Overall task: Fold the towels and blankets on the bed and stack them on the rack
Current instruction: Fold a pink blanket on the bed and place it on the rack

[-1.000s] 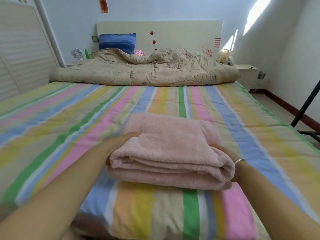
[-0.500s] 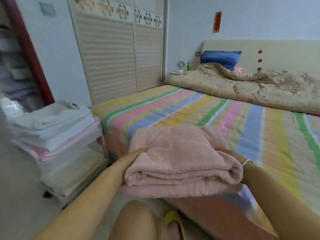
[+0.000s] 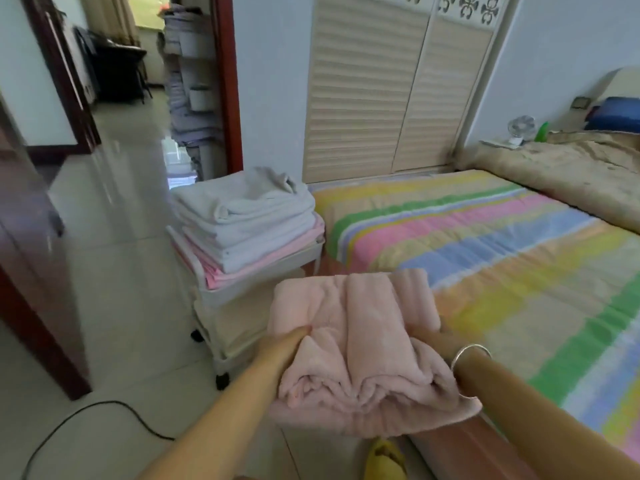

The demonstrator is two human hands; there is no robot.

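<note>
Blanket: a folded, pale pink fleece blanket [image 3: 356, 348] is carried off the bed, held up between both hands over the floor at the mattress's near corner; its layered edges bunch toward the camera.
Left hand [image 3: 300, 336]: sunk into the blanket's left side where the fleece puckers; the fingers are buried, so I cannot tell whether they are curled or flat.
Right hand [image 3: 425, 336]: tucked under the blanket's right edge with only a strip of skin showing (the wrist behind it wears a thin silver bangle [image 3: 471, 355]); how the fingers lie cannot be told.
Rack: a white wheeled rack with tiered shelves [image 3: 306, 251] stands on the tiled floor just beside the bed's foot corner, beyond and to the left of the blanket.
On the rack: a pile of folded white towels [image 3: 242, 216] lies on top of a folded pink sheet [image 3: 239, 270] on the top shelf; the uppermost towel is rumpled.
Bed: a mattress under a pastel striped sheet [image 3: 485, 237], with a crumpled beige quilt [image 3: 571, 168] across its far end.
Behind: cream louvred wardrobe doors [image 3: 381, 98].
Floor: a black cable [image 3: 86, 419] curves across the tiles at lower left.
</note>
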